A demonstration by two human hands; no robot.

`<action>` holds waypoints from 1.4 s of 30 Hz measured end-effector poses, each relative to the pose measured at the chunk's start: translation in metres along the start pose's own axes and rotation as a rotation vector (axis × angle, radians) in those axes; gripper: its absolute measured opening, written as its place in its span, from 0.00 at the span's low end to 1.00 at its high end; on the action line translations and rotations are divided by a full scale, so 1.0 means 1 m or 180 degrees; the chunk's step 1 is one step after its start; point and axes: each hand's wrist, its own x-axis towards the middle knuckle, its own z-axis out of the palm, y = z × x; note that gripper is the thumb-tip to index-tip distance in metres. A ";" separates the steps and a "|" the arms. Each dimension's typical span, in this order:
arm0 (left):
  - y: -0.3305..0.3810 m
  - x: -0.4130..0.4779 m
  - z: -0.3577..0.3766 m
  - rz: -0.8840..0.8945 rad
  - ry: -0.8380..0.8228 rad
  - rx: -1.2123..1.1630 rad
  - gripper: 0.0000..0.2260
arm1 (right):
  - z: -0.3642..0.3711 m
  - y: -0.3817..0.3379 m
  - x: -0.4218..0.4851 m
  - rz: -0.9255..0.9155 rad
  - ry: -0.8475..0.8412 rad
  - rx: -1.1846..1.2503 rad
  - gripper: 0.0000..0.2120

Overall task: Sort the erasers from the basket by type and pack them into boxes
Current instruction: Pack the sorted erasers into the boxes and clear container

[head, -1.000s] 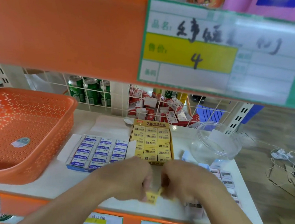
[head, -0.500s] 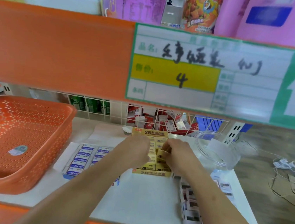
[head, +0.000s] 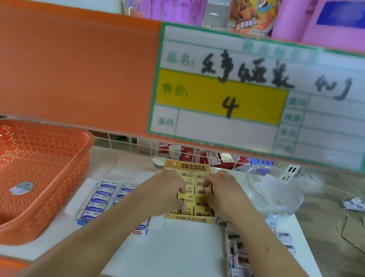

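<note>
Bright, even light — soft, blurred edges.

A clear jar sat just right of the fingers; cables lay farther right. Red packs stood beyond them, a price tag hung above.
</note>
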 end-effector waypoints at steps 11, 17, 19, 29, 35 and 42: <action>-0.002 0.008 0.001 -0.0187 0.0023 -0.0223 0.12 | -0.002 -0.002 0.000 0.0011 0.0036 0.0056 0.10; -0.005 0.002 -0.007 -0.0134 0.0047 -0.0221 0.12 | -0.001 -0.001 -0.002 0.0050 -0.0028 0.0118 0.12; -0.008 0.001 -0.013 -0.0196 0.0110 -0.0231 0.10 | -0.002 -0.001 -0.003 0.0065 -0.0012 0.0155 0.13; -0.009 -0.011 -0.013 -0.0251 0.0356 -0.0143 0.04 | -0.007 -0.010 -0.010 -0.0142 0.0023 0.0213 0.13; 0.002 -0.026 -0.012 -0.0131 0.0657 -0.0103 0.06 | -0.018 -0.012 -0.025 -0.0108 0.0280 0.0419 0.13; 0.024 -0.039 0.000 -0.0176 0.1001 -0.0017 0.10 | -0.023 -0.013 -0.052 -0.0337 0.0360 0.0407 0.11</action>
